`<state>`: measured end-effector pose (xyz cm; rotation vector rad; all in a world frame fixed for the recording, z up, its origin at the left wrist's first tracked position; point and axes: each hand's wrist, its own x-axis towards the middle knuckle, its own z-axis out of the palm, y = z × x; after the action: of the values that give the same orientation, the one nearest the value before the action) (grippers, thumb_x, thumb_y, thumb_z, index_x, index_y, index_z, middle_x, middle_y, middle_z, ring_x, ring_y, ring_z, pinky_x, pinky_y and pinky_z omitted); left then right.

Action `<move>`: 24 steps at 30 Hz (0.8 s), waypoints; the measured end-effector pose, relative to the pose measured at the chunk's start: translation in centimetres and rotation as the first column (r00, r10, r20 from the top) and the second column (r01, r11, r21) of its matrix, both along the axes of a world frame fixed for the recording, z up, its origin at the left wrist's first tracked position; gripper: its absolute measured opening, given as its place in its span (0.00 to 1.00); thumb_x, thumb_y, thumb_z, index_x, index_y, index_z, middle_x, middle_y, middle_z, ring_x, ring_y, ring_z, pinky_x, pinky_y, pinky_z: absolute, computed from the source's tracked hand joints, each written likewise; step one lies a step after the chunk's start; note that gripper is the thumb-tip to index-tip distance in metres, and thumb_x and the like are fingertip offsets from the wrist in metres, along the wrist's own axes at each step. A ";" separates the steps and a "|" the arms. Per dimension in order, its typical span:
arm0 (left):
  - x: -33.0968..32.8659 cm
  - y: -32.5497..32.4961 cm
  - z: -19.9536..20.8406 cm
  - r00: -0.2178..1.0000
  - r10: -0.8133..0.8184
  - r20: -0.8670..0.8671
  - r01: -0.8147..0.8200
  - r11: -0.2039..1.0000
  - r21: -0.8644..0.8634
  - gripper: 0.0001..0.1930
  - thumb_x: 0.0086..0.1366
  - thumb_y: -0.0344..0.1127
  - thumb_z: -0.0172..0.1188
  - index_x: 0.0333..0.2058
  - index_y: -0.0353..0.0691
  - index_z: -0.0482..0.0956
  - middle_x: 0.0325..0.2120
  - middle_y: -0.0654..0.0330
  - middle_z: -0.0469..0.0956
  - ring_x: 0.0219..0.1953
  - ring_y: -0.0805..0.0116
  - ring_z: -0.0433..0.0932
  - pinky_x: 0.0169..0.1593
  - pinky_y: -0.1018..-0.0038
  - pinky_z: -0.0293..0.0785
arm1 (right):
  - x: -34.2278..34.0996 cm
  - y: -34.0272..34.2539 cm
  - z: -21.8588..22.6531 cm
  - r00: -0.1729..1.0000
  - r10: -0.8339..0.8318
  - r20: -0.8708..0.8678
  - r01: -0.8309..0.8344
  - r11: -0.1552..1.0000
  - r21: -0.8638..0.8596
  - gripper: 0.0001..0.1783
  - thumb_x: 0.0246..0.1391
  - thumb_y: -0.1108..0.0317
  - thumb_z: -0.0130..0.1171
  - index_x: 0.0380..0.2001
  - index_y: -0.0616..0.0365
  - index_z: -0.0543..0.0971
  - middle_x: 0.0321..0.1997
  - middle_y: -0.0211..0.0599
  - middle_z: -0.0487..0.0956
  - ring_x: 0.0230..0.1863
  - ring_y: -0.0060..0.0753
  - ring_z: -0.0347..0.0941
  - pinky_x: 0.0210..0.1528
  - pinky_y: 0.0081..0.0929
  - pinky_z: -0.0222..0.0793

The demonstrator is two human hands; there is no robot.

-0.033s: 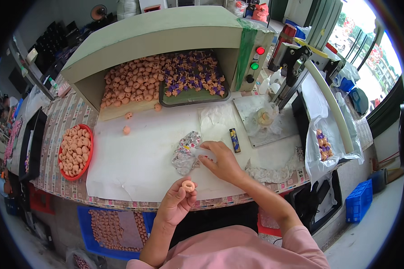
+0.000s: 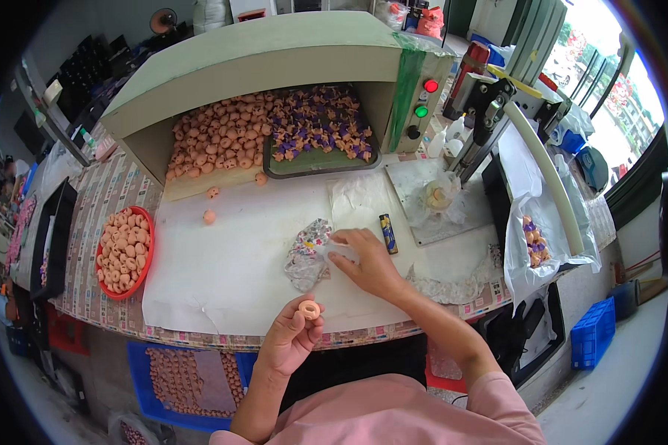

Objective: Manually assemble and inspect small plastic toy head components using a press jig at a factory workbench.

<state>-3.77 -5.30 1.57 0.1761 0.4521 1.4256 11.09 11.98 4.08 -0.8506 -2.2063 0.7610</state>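
My left hand (image 2: 289, 337), near the table's front edge, pinches a small peach-coloured hollow doll head (image 2: 309, 310), its oval opening turned up. Over the white paper, my right hand (image 2: 367, 259) has its fingers closed around a whitish translucent object (image 2: 332, 249), mostly hidden by the fingers; it looks like a small squeeze bottle. Right beside it lies a crumpled floral cloth (image 2: 308, 252). A blue and yellow tube (image 2: 388, 233) rests to the right of that hand. Two loose peach pieces (image 2: 209, 216) sit farther left on the paper.
A beige hooded box (image 2: 252, 63) at the back shelters piled peach heads and a dark tray (image 2: 323, 167) of purple-and-peach figures. At left stands a red basket (image 2: 151, 252) of heads. To the right are a metal plate (image 2: 423, 236) and a lever press (image 2: 490, 119).
My left hand and the doll head have shifted very slightly left and down. The right hand stays almost in place.
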 end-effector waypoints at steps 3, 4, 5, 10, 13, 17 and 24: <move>-0.9 -0.5 0.4 0.999 0.041 0.006 -0.041 0.999 -0.024 0.20 0.63 0.37 0.61 0.53 0.42 0.71 0.41 0.58 0.76 0.39 0.71 0.78 0.43 0.77 0.79 | -1.6 4.8 0.8 0.997 -0.048 -0.059 0.058 0.982 0.180 0.12 0.51 0.72 0.60 0.40 0.61 0.77 0.41 0.44 0.77 0.47 0.48 0.71 0.49 0.37 0.67; -1.1 -0.5 0.5 0.999 0.028 0.026 -0.028 1.000 -0.007 0.20 0.63 0.37 0.61 0.53 0.41 0.71 0.42 0.58 0.77 0.40 0.71 0.78 0.44 0.78 0.79 | -1.9 7.0 1.1 0.994 -0.101 -0.043 0.108 0.960 0.258 0.11 0.50 0.74 0.59 0.39 0.60 0.78 0.40 0.43 0.78 0.46 0.48 0.71 0.49 0.37 0.66; -1.4 -0.7 0.5 0.999 0.025 0.039 -0.026 1.000 0.006 0.20 0.63 0.36 0.60 0.53 0.41 0.71 0.43 0.58 0.77 0.41 0.72 0.79 0.45 0.78 0.79 | -2.6 9.3 1.2 0.989 -0.144 -0.037 0.148 0.932 0.330 0.11 0.48 0.75 0.58 0.37 0.59 0.79 0.40 0.41 0.78 0.46 0.47 0.70 0.49 0.37 0.66; -1.8 -0.8 1.4 0.999 0.009 0.041 -0.009 1.000 0.024 0.20 0.63 0.37 0.60 0.53 0.41 0.71 0.43 0.57 0.76 0.41 0.71 0.77 0.44 0.77 0.79 | -4.0 18.8 0.8 0.944 -0.282 0.170 0.159 0.843 0.514 0.10 0.43 0.76 0.60 0.32 0.53 0.82 0.39 0.35 0.78 0.46 0.42 0.69 0.50 0.36 0.67; -1.9 -1.4 2.0 0.999 0.031 0.025 -0.031 1.000 0.002 0.21 0.63 0.38 0.61 0.53 0.41 0.71 0.42 0.57 0.76 0.41 0.70 0.77 0.44 0.76 0.78 | -5.1 20.0 1.1 0.922 -0.290 0.256 0.146 0.874 0.464 0.10 0.41 0.75 0.62 0.31 0.51 0.83 0.39 0.34 0.77 0.48 0.42 0.69 0.50 0.36 0.67; -2.5 -1.9 2.4 0.999 0.033 0.029 -0.033 0.999 -0.009 0.21 0.63 0.38 0.61 0.53 0.40 0.71 0.43 0.57 0.76 0.41 0.70 0.77 0.44 0.77 0.78 | -5.3 19.4 2.4 0.937 -0.261 0.234 0.098 0.837 0.539 0.11 0.40 0.74 0.64 0.32 0.54 0.81 0.38 0.34 0.76 0.47 0.45 0.69 0.51 0.38 0.66; -2.7 -0.3 1.8 1.000 0.030 -0.006 -0.030 1.000 -0.008 0.21 0.64 0.38 0.60 0.53 0.38 0.70 0.42 0.57 0.76 0.42 0.68 0.77 0.45 0.76 0.78 | -3.2 5.3 4.2 0.945 0.235 -0.227 -0.255 0.965 -0.063 0.08 0.49 0.76 0.64 0.34 0.59 0.78 0.40 0.39 0.78 0.36 0.28 0.76 0.38 0.23 0.72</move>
<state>-6.48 -5.63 3.40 0.1674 0.4665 1.4524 7.87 17.32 8.25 -0.5101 -2.1142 1.0303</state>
